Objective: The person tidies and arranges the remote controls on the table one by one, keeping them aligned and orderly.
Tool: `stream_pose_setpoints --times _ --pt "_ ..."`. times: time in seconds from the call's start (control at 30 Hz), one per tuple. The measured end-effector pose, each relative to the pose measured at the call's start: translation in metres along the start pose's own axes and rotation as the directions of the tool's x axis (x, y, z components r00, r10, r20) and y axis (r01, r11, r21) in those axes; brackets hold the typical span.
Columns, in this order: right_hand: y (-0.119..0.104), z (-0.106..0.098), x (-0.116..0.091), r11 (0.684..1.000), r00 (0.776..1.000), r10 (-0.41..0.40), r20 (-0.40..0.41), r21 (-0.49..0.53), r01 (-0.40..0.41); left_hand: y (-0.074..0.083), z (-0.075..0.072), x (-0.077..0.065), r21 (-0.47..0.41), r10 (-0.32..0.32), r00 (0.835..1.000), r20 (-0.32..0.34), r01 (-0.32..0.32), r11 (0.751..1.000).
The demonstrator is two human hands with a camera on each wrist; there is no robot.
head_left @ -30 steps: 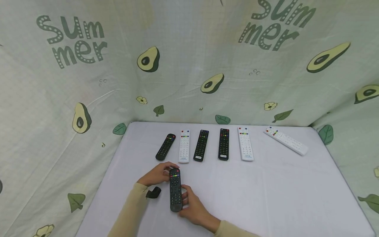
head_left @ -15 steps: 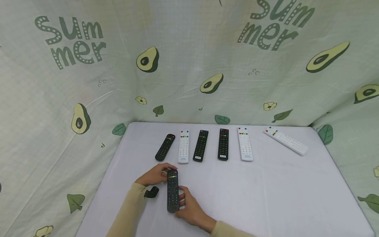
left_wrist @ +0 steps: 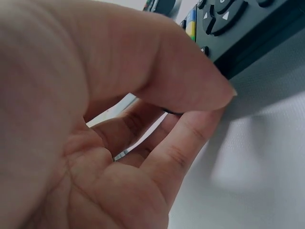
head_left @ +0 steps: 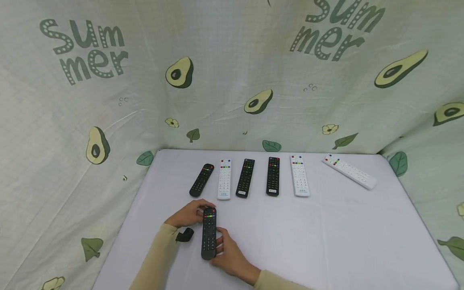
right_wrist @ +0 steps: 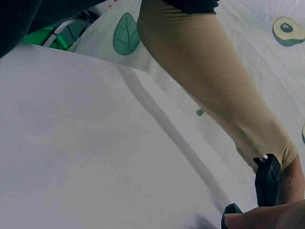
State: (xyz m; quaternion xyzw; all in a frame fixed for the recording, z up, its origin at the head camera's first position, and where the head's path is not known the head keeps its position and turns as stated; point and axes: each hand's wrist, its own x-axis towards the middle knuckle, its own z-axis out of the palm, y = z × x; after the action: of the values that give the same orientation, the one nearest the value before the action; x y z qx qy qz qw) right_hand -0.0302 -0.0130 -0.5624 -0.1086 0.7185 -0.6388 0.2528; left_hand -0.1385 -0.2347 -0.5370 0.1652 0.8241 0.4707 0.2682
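Observation:
A dark grey remote control (head_left: 209, 235) with a red button and a coloured row near its far end is held between both hands, in the left front part of the table. My left hand (head_left: 187, 214) pinches its far end; in the left wrist view the thumb and fingers of that hand (left_wrist: 157, 86) close in beside the edge of the remote. Round the near end, my right hand (head_left: 232, 255) grips with thumb and fingers. The right wrist view shows its thumb (right_wrist: 267, 218) on the remote's rounded end.
Behind the hands lies a row of remotes on the white tablecloth (head_left: 326, 241): a small black one (head_left: 201, 180), a white one (head_left: 224, 179), two black ones (head_left: 245, 178) (head_left: 273, 176), a white one (head_left: 299, 176) and a slanted white one (head_left: 349, 172). A printed curtain (head_left: 217, 80) hangs behind.
Both hands and the dark grey remote have shifted slightly left, the remote's near end most. The grip looks the same, and the remotes in the row have not moved.

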Motion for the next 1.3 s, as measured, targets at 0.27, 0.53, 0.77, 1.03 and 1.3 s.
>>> stream_pose_setpoints --times 0.27,0.53,0.77,1.03,1.3 --pt "-0.004 0.001 0.001 0.999 1.0 -0.003 0.022 -0.035 0.004 0.002 0.0 -0.001 0.055 0.006 1.0 -0.025 -0.004 0.998" --pt "-0.008 0.0 -0.001 0.997 0.998 0.016 0.057 -0.077 -0.012 0.001 0.002 -0.003 0.086 0.01 0.999 -0.048 -0.006 0.996" --pt "-0.009 0.001 -0.004 0.994 0.997 -0.01 0.071 -0.11 0.017 0.002 0.004 -0.005 0.127 0.012 0.998 -0.059 -0.004 0.992" --pt "-0.011 0.003 -0.004 0.995 0.996 -0.008 0.087 -0.094 0.017 0.0 0.007 -0.004 0.174 0.009 0.996 -0.084 0.006 0.985" --pt "-0.01 0.002 -0.005 0.997 0.996 -0.021 0.082 -0.073 0.027 0.002 0.007 -0.004 0.221 0.005 0.994 -0.111 0.02 0.975"
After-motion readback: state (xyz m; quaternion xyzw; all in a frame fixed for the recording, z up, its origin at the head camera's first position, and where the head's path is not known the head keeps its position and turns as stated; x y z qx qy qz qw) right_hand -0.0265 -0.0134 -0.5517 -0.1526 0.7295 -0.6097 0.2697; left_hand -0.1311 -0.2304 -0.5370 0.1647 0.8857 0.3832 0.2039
